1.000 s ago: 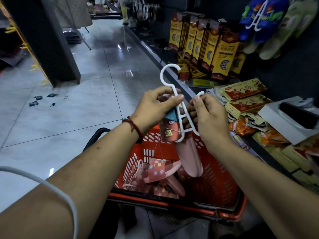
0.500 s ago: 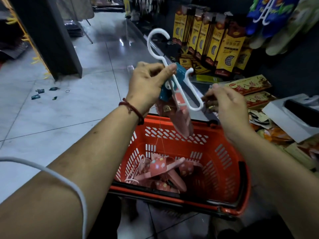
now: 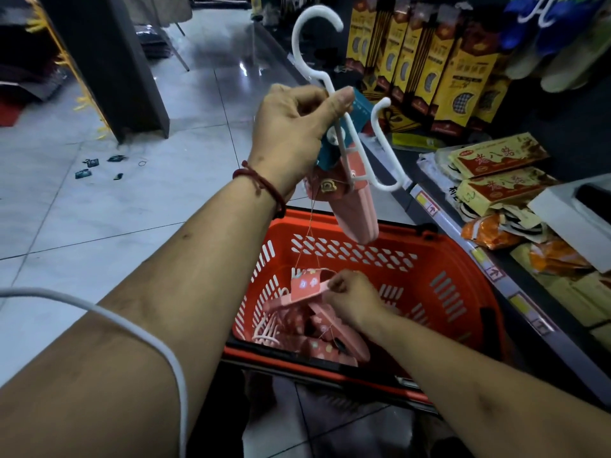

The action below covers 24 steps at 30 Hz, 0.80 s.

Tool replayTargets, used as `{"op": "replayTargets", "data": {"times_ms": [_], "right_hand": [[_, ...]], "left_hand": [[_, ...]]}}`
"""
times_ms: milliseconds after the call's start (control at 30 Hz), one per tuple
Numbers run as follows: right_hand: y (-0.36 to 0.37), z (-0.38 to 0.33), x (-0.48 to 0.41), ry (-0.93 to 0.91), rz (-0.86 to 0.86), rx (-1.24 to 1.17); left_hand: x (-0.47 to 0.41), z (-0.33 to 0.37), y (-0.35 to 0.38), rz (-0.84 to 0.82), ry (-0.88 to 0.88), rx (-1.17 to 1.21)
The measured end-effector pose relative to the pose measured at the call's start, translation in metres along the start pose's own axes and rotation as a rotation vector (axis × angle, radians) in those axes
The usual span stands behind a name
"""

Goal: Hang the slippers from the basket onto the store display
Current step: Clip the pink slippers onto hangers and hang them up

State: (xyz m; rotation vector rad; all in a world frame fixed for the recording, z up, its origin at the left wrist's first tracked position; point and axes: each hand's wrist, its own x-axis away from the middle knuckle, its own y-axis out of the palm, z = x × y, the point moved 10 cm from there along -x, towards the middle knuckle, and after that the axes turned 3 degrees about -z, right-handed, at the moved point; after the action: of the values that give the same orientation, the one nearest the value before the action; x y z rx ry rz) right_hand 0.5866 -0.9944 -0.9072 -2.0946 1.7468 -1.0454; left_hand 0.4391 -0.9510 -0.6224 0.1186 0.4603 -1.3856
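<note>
Apparently to free a snagged thread, the left hand pinches the white hanger carrying pink slippers above the orange basket, while the right hand pinches another slipper inside it.

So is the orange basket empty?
No, several pink slippers lie inside the orange basket, where the right hand reaches.
</note>
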Motion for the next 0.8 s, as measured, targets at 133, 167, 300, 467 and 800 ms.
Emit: {"op": "replayTargets", "data": {"times_ms": [133, 167, 300, 467, 800], "right_hand": [[0.009, -0.005, -0.023, 0.016, 0.066, 0.147], [0.019, 0.000, -0.031, 0.061, 0.022, 0.113], [0.068, 0.025, -0.052, 0.222, -0.164, -0.201], [0.054, 0.016, -0.048, 0.240, -0.117, -0.248], [-0.076, -0.038, -0.009, -0.037, 0.049, 0.066]], "left_hand": [[-0.005, -0.005, -0.005, 0.023, 0.019, -0.020], [-0.006, -0.006, -0.006, 0.021, 0.023, -0.027], [-0.009, -0.013, -0.009, -0.021, 0.037, -0.067], [-0.014, -0.022, -0.027, -0.001, 0.053, -0.098], [-0.012, -0.084, -0.109, 0.345, -0.089, -0.191]]}}
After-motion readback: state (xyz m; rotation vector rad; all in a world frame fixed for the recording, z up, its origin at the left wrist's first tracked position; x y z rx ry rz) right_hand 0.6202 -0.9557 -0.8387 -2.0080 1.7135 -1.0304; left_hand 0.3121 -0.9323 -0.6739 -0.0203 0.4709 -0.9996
